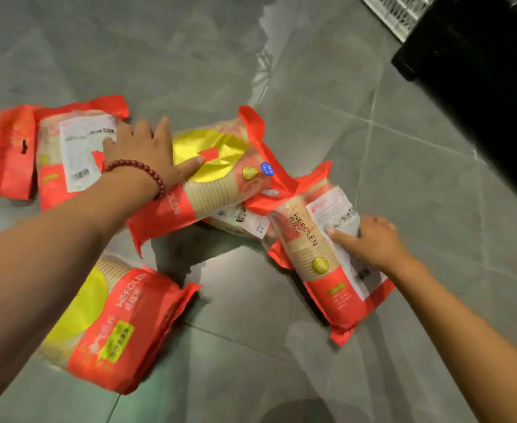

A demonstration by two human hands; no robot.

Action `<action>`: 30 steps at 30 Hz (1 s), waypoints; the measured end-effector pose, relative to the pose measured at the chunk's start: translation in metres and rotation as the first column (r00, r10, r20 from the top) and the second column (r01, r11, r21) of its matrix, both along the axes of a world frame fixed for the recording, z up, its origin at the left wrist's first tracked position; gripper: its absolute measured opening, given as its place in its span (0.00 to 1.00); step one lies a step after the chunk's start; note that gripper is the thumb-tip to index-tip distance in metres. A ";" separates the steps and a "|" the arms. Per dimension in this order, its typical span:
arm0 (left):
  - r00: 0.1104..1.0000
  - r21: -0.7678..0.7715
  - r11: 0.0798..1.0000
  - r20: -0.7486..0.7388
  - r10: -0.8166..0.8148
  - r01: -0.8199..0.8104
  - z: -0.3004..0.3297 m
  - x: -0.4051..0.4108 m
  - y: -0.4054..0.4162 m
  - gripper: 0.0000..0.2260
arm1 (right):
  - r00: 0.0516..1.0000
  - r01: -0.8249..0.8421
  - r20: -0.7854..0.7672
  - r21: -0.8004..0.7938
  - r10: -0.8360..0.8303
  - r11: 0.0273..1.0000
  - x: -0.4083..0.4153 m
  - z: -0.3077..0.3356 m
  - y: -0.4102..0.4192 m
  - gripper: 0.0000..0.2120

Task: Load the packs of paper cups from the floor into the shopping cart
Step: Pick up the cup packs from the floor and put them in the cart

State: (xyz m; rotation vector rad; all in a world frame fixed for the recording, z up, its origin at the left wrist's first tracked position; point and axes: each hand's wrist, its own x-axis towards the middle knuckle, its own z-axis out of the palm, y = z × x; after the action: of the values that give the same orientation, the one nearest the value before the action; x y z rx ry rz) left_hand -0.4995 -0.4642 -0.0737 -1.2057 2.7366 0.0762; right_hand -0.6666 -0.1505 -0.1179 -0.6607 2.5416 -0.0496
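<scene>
Several red-and-tan packs of paper cups lie scattered on the grey tiled floor. My left hand (147,151), with a red bead bracelet on the wrist, lies flat with spread fingers on the middle pack (217,178), which has a yellow circle. My right hand (370,239) rests on the right pack (321,264), thumb on its white label, fingers curled over its far side. Another pack (107,325) lies near my left forearm. Two more packs (68,154) sit at the left. One pack (238,221) is mostly hidden under the middle one.
A black object (476,62) fills the top right corner. Beside it is a white lattice crate edge (400,10). Grey floor tiles (159,50) stretch beyond the packs.
</scene>
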 end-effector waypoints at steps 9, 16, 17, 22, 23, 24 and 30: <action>0.925 0.545 0.796 -0.091 0.369 -0.264 -0.020 0.018 0.027 0.49 | 0.825 0.519 0.441 -0.342 -0.355 0.783 0.013 -0.032 0.026 0.40; 0.761 0.735 0.669 -0.370 0.532 -0.110 -0.045 0.038 0.062 0.27 | 0.685 0.696 0.607 -0.385 -0.402 0.606 0.046 -0.037 0.025 0.42; 0.760 0.715 0.691 -0.389 0.520 -0.107 -0.042 0.039 0.066 0.27 | 0.684 0.703 0.605 -0.399 -0.407 0.589 0.050 -0.035 0.025 0.40; 0.671 0.747 0.626 -0.348 0.655 -0.224 -0.008 0.074 0.071 0.40 | 0.728 0.678 0.559 -0.504 -0.396 0.535 0.062 0.016 0.018 0.28; 0.642 0.760 0.598 -0.330 0.692 -0.254 0.005 0.088 0.074 0.44 | 0.740 0.664 0.552 -0.505 -0.384 0.552 0.066 0.036 0.013 0.27; 0.611 0.776 0.567 -0.312 0.728 -0.278 0.019 0.106 0.077 0.44 | 0.753 0.646 0.548 -0.506 -0.365 0.571 0.071 0.055 0.008 0.30; 0.304 0.877 0.339 -0.238 0.922 -0.340 0.146 0.236 0.112 0.23 | 0.809 0.480 0.574 -0.521 -0.126 0.706 0.144 0.190 -0.043 0.18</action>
State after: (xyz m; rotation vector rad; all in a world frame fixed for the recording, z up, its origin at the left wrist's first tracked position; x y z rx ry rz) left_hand -0.2636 -0.3525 0.0728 -2.2988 1.7559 1.9296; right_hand -0.5226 -0.1938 0.0720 -0.3541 2.0418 -1.1326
